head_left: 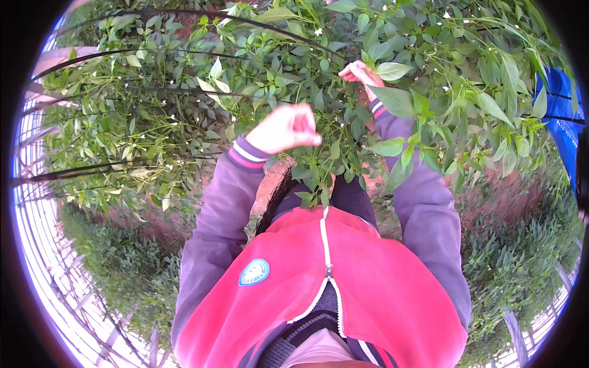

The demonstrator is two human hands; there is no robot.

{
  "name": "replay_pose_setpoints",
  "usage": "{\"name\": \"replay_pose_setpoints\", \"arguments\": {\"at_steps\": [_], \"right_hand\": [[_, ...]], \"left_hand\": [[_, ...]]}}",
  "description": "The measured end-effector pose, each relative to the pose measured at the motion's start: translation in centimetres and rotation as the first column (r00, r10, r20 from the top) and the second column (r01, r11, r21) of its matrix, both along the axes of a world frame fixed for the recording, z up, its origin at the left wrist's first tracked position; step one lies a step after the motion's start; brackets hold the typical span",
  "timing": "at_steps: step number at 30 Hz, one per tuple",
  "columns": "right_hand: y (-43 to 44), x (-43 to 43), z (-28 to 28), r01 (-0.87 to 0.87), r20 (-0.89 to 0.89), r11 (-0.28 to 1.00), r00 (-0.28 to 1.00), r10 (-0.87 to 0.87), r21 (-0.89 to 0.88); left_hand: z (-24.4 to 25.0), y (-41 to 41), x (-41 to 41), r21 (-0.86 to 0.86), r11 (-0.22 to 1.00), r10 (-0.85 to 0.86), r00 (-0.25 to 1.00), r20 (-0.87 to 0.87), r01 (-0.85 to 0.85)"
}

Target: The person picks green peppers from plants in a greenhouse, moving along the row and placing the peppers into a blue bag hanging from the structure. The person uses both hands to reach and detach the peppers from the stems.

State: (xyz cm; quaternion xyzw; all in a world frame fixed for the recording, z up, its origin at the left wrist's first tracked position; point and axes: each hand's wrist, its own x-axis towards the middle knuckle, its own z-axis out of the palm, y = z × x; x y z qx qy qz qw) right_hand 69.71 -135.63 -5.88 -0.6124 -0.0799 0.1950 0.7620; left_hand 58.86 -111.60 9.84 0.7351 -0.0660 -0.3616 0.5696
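My left hand (pixel 287 129) is raised over the leafy plants, its fingers curled and its thumb pointing right; bright glare hides whether anything lies in it. Farther forward and to the right, my right hand (pixel 363 77) reaches among the leaves with bent fingers. Its fingertips are close to the foliage, and I cannot tell whether they pinch a stem. A broad green leaf (pixel 394 71) lies beside its knuckles. The plants (pixel 271 69) look like pepper plants with small white flowers. Leafy shoots (pixel 322 175) hang between my arms, in front of my jacket (pixel 294 248).
Dark thin strings or hoses (pixel 92 55) run across the plants on the left. A blue sheet or bag (pixel 563 124) bearing writing hangs at the far right. More plant rows (pixel 511 257) stand behind on both sides, with reddish soil (pixel 271 184) near my legs.
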Motion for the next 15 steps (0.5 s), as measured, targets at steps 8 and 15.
{"name": "replay_pose_setpoints", "arguments": {"at_steps": [8, 15], "right_hand": [[-2.1, -4.6, -0.4, 0.244, 0.181, 0.97, 0.953, -0.243, 0.016], [-3.0, -20.0, -0.3, 0.152, 0.377, 0.735, 0.914, 0.149, -0.66]], "left_hand": [[-7.0, 0.4, 0.7, 0.292, 0.864, 0.192, 0.803, 0.564, -0.411], [-10.3, -1.1, 2.2, 0.246, 0.942, 0.037, 0.798, 0.601, -0.229]]}}
